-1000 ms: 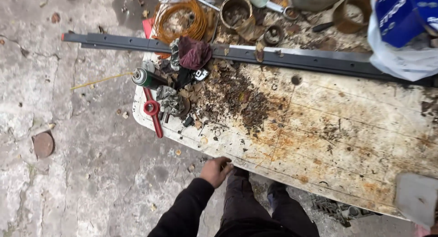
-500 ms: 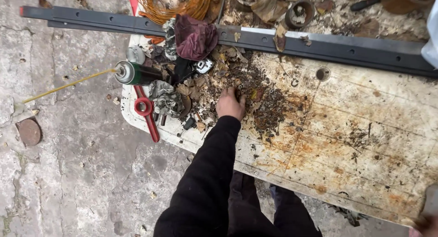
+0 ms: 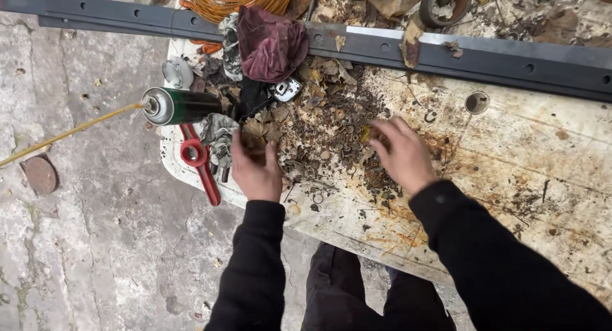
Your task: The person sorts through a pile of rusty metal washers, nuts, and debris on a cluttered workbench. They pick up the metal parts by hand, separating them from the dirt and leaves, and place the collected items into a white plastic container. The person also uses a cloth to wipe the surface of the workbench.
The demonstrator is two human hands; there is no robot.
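Green can point(image 3: 182, 106): lying on its side at the tabletop point(image 3: 542, 178) edge.
Left hand point(image 3: 255, 168): right of the can, fingers spread on dry leaves point(image 3: 258, 128), gripping nothing.
Right hand point(image 3: 403, 154): farther right, loose fingers over rusty washers point(image 3: 338, 149).

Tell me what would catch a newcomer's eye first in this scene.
Both hands, the left hand and the right hand, press into a heap of rusty washers and dead leaves on a stained white board. Left of the heap lies a green spray can, and a crumpled maroon rag rests on a long dark metal rail.
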